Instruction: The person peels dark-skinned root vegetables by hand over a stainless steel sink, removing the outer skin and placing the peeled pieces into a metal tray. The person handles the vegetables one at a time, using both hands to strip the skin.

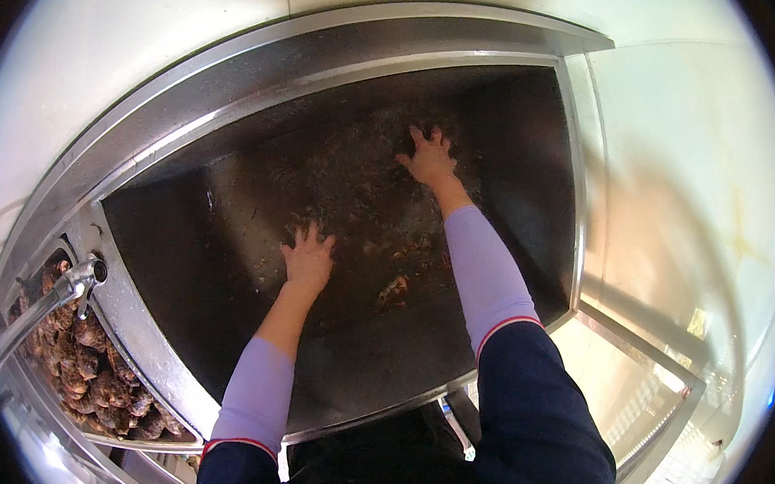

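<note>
Both arms reach over a wide metal basin [367, 354] with a dark, wet-looking interior. My left hand [309, 262] is left of the middle, palm down with fingers spread. Farther away and to the right, my right hand [430, 159] is also palm down, its fingers apart. Neither holds anything visible. Small pale fragments lie scattered around the hands, with a larger brown-and-white piece [393, 291] between my forearms. Murky water seems to cover the bottom, so whether my fingertips touch it I cannot tell.
At the left, a smaller metal sink [142, 446] holds many rough brown lumps [96, 377], apparently shellfish. A chrome tap [82, 276] juts over the divider [150, 320]. A raised steel ledge [306, 54] runs along the back wall. A metal-framed surface [626, 370] stands at right.
</note>
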The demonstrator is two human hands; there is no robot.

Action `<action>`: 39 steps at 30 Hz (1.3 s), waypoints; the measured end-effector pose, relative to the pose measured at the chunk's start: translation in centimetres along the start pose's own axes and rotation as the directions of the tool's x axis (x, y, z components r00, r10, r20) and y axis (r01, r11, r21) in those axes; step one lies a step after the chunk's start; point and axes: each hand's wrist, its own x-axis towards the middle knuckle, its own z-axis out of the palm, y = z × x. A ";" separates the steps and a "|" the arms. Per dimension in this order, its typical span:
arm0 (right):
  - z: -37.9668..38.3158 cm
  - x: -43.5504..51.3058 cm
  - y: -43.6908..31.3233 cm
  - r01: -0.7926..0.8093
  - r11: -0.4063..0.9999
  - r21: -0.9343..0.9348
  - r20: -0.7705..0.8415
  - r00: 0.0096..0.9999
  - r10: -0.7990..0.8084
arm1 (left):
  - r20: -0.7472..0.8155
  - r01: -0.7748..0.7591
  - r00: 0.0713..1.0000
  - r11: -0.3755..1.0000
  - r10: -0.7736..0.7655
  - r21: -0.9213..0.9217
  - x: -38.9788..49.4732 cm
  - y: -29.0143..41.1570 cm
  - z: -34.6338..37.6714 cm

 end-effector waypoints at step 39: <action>3.4 -9.9 1.8 0.394 0.914 -0.098 0.741 0.642 -0.197 | -0.043 -0.047 0.998 0.995 0.051 0.085 -0.3 3.4 3.6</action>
